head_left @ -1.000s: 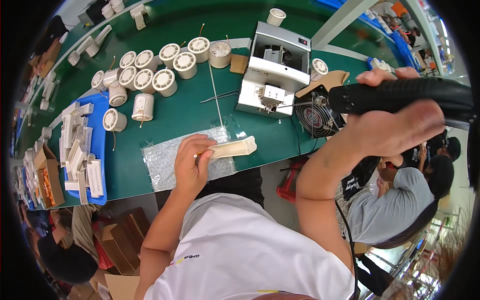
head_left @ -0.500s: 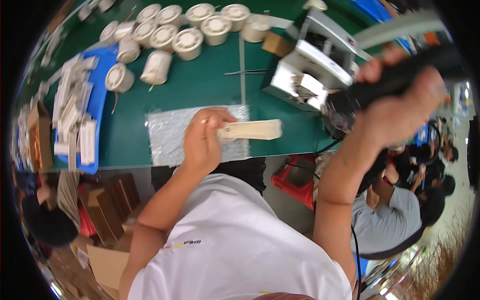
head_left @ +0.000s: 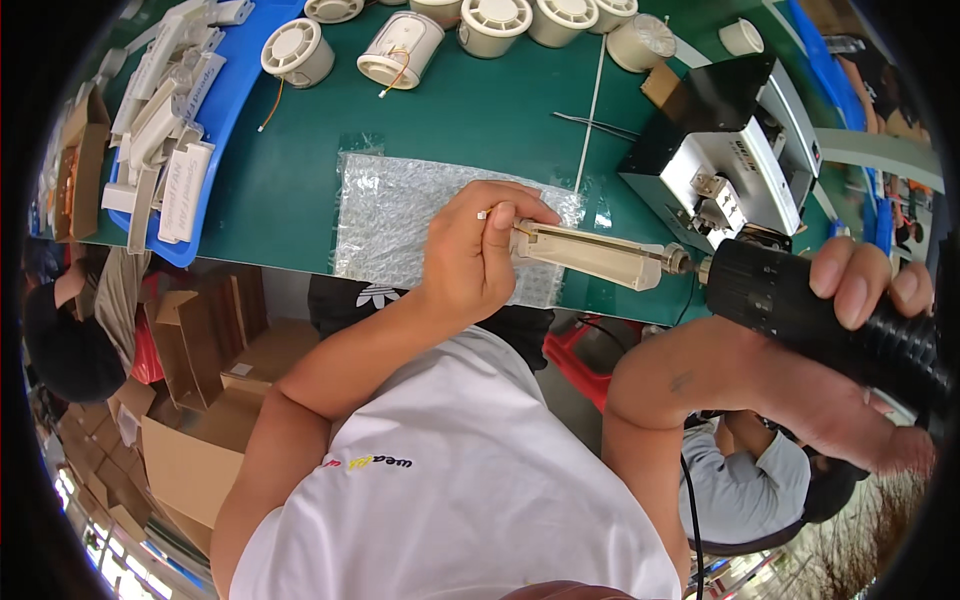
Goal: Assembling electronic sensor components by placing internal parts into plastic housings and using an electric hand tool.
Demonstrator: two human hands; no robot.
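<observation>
My left hand [head_left: 468, 250] is closed around one end of a long cream plastic housing [head_left: 590, 252], a hollow, trough-like part. A small white plug [head_left: 483, 215] pokes out by its fingers. The housing is held just above a sheet of bubble wrap [head_left: 385, 215] on the green bench. In my right hand [head_left: 868, 282] is a black electric screwdriver [head_left: 765, 285], lying almost level. Its tip points left and meets the free end of the housing; whether a screw sits there is too small to tell.
Behind the screwdriver stands a black and silver screw feeder [head_left: 740, 160], with tweezers [head_left: 597, 126] to its left. Several round cream fan units [head_left: 400, 50] line the far side. A blue tray [head_left: 222, 120] of white plastic parts is at left. A red stool [head_left: 578, 355] stands below the bench.
My right hand has brought the screwdriver from beside the screw feeder to the housing's free end. The housing now tilts down to the right. The whole view has shifted.
</observation>
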